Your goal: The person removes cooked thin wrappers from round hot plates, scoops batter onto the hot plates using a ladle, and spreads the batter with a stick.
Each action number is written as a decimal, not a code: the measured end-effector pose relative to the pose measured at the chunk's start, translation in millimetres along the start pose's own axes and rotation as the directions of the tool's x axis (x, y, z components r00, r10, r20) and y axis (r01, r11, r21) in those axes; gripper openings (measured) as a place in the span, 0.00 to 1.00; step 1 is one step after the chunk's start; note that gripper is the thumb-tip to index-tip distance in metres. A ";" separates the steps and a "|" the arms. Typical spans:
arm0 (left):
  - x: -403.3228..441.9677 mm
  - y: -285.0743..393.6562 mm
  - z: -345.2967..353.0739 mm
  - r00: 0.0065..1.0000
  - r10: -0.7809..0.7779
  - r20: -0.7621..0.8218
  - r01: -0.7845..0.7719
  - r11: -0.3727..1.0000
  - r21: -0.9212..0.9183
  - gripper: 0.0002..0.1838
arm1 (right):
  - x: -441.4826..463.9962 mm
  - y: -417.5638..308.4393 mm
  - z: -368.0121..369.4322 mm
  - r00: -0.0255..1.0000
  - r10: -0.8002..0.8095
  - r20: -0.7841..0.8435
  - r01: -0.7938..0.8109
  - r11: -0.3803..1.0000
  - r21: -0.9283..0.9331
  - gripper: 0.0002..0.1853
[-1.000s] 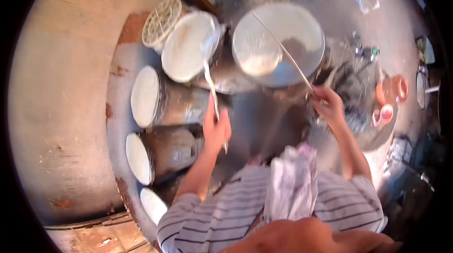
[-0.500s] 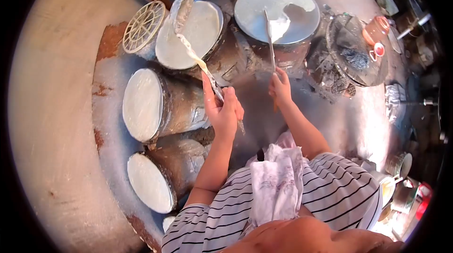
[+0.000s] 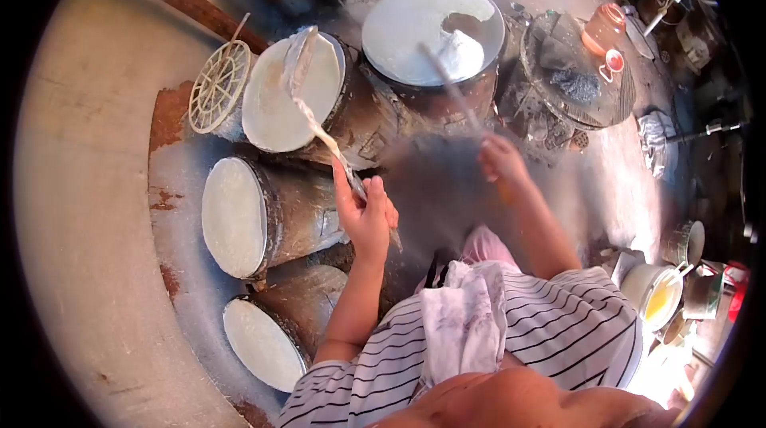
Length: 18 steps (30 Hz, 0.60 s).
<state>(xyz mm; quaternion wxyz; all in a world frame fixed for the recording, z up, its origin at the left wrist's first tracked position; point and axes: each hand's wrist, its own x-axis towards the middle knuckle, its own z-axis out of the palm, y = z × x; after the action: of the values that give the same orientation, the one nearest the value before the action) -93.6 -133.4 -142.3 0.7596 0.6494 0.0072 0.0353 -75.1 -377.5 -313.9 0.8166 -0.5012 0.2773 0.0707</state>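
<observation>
My left hand (image 3: 367, 216) is closed around the handle of a batter-coated ladle (image 3: 298, 65). The ladle's bowl hangs over a round griddle (image 3: 345, 81) bearing a pale sheet of batter (image 3: 267, 101). Out to the right, my right hand (image 3: 501, 161) grips a long, thin spatula (image 3: 451, 85), blurred by motion. Its blade points at the large far griddle (image 3: 493, 57), whose white sheet (image 3: 407, 25) has a bare grey gap and a bright folded patch (image 3: 461, 55). I cannot tell whether the blade touches the sheet.
Two more white-topped drum stoves (image 3: 235, 216) (image 3: 263, 344) stand at the left. A round slatted rack (image 3: 219, 86) leans beside the ladle's griddle. At the right, a dark round top (image 3: 550, 97) carries an orange jug (image 3: 604, 29). A pot of yellow liquid (image 3: 658, 300) sits at lower right.
My right hand has drawn back toward me and rightward, swinging the spatula with it. My left hand keeps the ladle over the same griddle. The whole view has shifted slightly.
</observation>
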 end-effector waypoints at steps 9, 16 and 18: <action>42.4 -17.3 71.4 0.999 -0.003 0.033 0.001 0.999 0.040 0.37 | 97.9 -138.2 -67.9 0.990 -0.018 0.142 0.022 1.000 -0.020 0.16; 70.3 -24.9 137.3 0.997 -0.057 0.046 0.052 0.993 0.102 0.35 | 95.7 -135.5 -65.6 0.992 0.003 0.123 0.019 0.984 -0.176 0.18; 75.4 -29.6 148.3 0.998 -0.056 0.035 0.051 0.989 0.137 0.35 | 73.3 -147.9 -103.2 0.986 0.133 0.098 -0.098 0.950 -0.296 0.18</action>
<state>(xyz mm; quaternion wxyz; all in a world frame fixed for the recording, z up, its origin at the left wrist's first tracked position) -8.7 -279.4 -145.7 0.7143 0.6998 0.0122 0.0018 5.0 -550.1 -272.5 0.7436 -0.5934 0.2446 0.1874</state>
